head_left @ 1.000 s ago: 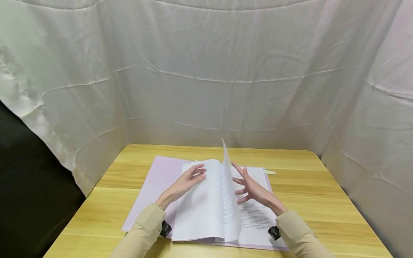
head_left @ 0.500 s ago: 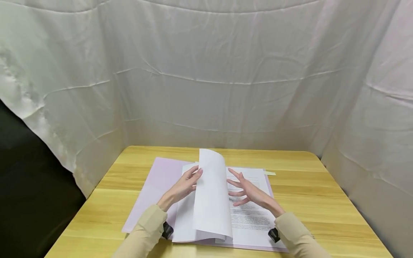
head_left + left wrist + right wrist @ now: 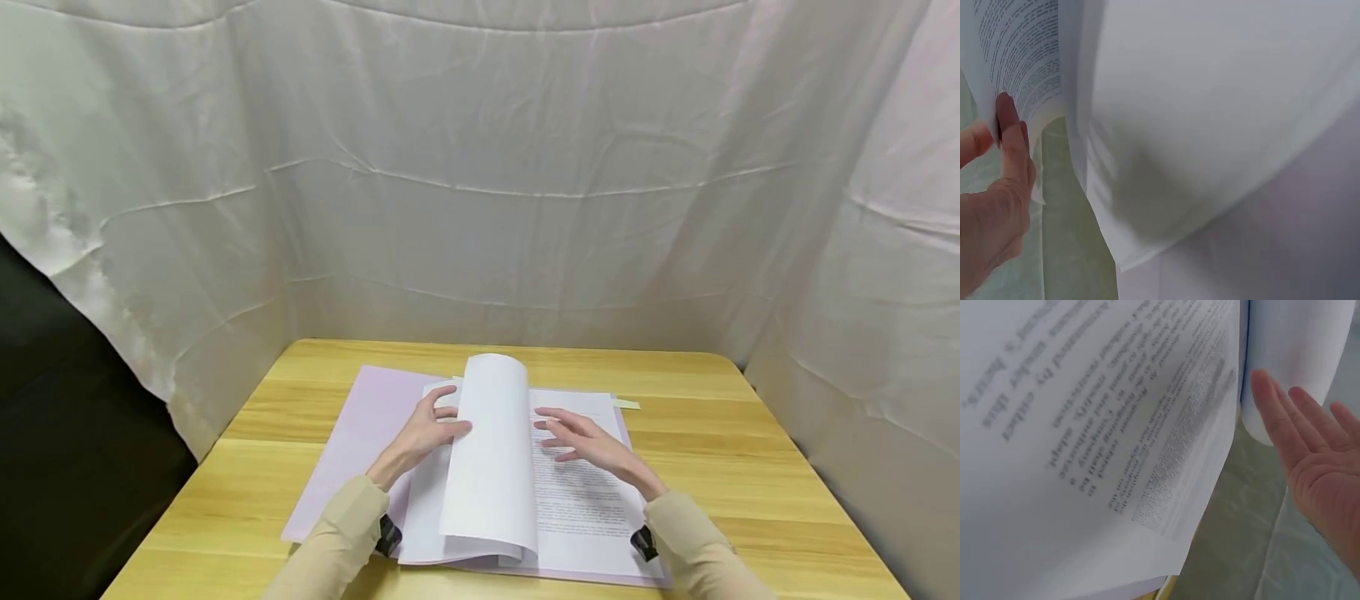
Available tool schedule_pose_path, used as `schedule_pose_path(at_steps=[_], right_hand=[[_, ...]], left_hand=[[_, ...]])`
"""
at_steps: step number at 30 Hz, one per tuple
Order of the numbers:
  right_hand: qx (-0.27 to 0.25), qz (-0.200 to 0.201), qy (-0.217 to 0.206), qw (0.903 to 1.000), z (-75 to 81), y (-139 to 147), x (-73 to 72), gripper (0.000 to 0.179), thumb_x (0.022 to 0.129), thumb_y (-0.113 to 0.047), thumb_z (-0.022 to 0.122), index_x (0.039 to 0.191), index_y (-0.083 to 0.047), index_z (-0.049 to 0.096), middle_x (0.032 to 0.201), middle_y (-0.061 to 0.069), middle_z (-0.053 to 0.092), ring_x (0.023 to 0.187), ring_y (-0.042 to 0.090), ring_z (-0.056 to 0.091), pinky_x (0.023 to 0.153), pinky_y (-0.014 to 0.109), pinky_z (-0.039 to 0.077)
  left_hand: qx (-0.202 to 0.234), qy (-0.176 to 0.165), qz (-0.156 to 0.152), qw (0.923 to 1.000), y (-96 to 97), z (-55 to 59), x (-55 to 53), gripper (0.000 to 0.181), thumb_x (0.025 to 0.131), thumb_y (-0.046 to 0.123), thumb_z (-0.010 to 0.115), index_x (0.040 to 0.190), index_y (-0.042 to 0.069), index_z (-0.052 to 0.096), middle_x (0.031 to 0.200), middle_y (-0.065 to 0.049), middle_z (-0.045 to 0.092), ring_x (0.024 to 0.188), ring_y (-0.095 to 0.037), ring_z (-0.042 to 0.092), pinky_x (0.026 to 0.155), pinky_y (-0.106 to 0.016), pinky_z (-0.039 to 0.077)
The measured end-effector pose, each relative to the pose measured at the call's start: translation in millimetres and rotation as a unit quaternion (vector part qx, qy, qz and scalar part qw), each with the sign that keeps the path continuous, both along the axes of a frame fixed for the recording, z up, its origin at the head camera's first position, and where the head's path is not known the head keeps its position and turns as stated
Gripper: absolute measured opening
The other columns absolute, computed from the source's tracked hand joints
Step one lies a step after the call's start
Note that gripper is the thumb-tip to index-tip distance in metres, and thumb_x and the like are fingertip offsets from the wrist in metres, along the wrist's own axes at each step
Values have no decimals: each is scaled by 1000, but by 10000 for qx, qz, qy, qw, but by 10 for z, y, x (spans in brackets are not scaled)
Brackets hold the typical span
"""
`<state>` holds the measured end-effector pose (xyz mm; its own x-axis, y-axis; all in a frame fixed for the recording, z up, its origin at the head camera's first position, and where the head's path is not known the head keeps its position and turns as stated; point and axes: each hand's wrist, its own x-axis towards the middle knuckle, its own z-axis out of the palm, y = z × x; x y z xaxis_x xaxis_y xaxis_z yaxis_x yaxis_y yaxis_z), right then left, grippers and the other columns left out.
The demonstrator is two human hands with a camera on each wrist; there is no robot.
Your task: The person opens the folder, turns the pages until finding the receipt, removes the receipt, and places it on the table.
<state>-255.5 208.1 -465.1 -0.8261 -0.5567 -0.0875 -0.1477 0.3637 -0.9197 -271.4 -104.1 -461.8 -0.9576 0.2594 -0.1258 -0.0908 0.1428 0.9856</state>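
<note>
A lilac folder [image 3: 375,425] lies opened out on the table, with a stack of printed white sheets [image 3: 585,500] on its right side. One sheet [image 3: 491,450] curls up and over to the left, its blank back facing up in the head view. My left hand [image 3: 423,429] pinches this sheet's left edge between thumb and fingers; printed lines show on its underside in the left wrist view. Below it lie pages turned over to the left [image 3: 427,508]. My right hand [image 3: 588,437] hovers over the printed stack with fingers spread, fingertips near the curled sheet's fold.
A pale tab [image 3: 627,404] sticks out past the folder's right edge. The wooden table [image 3: 750,483] extends on both sides. Grey-white cloth [image 3: 510,167] hangs behind and at the sides, with a black area [image 3: 75,417] at the left.
The sheet stood upright, then swung over to the left, where my left hand took its edge. The right hand's fingers have drawn closer together and the hand has shifted slightly right.
</note>
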Motion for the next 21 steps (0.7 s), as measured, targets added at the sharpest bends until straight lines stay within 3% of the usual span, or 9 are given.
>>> schedule_pose_path(at_steps=[6,11,16,21], right_hand=[[689,-380,904,9928,-51,141,-117,51,106,-25,50,147,6,44,146,31,51,131,48,54,105,58,51],[1163,-658,1494,9797,-131,338,-261,49,102,-18,57,140,12,48,140,35,53,127,53,54,107,63,46],[1536,-958,1647,9696,-192,474,-339,53,97,-16,64,138,15,48,140,37,51,133,58,44,112,69,36],[2049,-1327,1756,9537,-274,573,-412,59,92,-16,70,138,12,49,142,37,50,135,57,41,113,69,33]], left_hand=[[-236,-156,343,9990,-111,-37,-27,84,83,11,78,154,6,33,124,-28,65,93,-22,70,75,-33,58],[-675,-241,453,9964,-228,-72,-66,84,84,15,79,153,4,33,112,-22,67,72,-15,64,62,-27,53],[-1244,-80,316,9917,-319,-103,-73,88,85,14,79,154,-2,27,80,-4,56,57,-11,48,57,-25,47],[-2106,385,239,9765,-377,-130,-70,89,83,12,81,152,-7,27,75,-1,47,64,-13,44,62,-24,43]])
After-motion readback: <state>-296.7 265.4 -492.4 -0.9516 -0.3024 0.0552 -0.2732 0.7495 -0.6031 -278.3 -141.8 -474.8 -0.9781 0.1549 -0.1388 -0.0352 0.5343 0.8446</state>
